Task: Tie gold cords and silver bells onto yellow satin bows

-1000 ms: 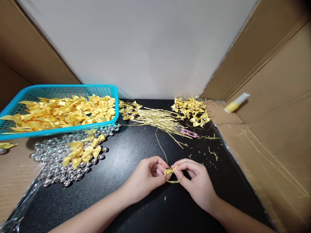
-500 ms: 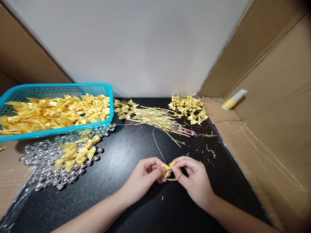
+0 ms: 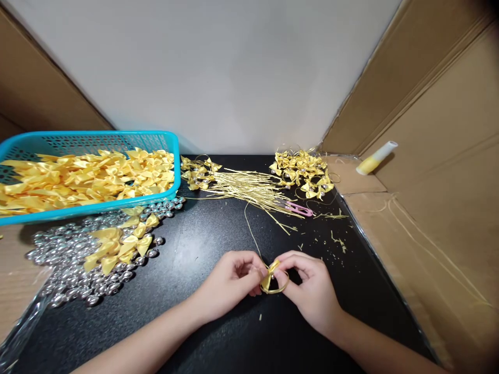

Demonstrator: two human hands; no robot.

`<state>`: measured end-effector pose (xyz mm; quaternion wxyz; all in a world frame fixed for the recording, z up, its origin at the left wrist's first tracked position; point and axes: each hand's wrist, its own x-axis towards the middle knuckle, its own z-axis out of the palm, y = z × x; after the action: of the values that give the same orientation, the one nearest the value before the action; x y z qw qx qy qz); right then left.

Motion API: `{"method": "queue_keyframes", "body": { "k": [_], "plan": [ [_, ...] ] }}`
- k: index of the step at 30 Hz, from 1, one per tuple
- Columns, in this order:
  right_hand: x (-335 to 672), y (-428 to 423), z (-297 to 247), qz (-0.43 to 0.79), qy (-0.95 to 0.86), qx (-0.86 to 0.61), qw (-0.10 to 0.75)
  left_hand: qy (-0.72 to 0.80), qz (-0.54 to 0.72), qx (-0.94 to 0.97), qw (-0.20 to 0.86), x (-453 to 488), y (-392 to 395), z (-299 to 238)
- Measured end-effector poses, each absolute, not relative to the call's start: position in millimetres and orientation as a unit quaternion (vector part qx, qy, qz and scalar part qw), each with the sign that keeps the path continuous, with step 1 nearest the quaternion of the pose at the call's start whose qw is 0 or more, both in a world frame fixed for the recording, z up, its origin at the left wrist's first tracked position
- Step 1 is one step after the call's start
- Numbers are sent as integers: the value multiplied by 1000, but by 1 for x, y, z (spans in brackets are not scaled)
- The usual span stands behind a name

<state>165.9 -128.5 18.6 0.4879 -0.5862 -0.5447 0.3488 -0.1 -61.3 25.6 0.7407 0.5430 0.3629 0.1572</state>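
Near the front of the black tabletop, my left hand (image 3: 244,278) and my right hand (image 3: 307,278) meet around a small yellow ribbon bow (image 3: 266,280). My left fingers pinch the bow's left side and partly cover it. On its other side, my right thumb and index finger are closed on the bow and a gold cord (image 3: 275,291), which hangs in a loop below it. A thin cord end rises from the bow up and to the left over the table. Something small and shiny shows at the bow's middle, partly hidden by fingers.
A blue basket (image 3: 176,166) of yellow bows stands at the left, with silver beads (image 3: 66,259) and several loose bows (image 3: 136,241) before it. Behind my hands lie gold cord lengths (image 3: 249,189), pink-handled snips (image 3: 299,209) and a pile of corded bows (image 3: 302,169). Cardboard walls flank the table.
Both hands stay nearly in place, still holding the bow. The bow has turned slightly and more of its left side is covered by my left fingers. The view has shifted a little.
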Motion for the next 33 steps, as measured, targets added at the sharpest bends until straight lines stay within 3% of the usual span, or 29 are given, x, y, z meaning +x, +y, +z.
{"method": "queue_keyframes", "body": {
  "k": [20,33],
  "plan": [
    [165,-129,22,218,-619,-570,494,369,128,636,666,1,-66,28],
    [165,-129,21,232,-634,-558,482,362,123,667,639,0,-69,21]
  ]
}}
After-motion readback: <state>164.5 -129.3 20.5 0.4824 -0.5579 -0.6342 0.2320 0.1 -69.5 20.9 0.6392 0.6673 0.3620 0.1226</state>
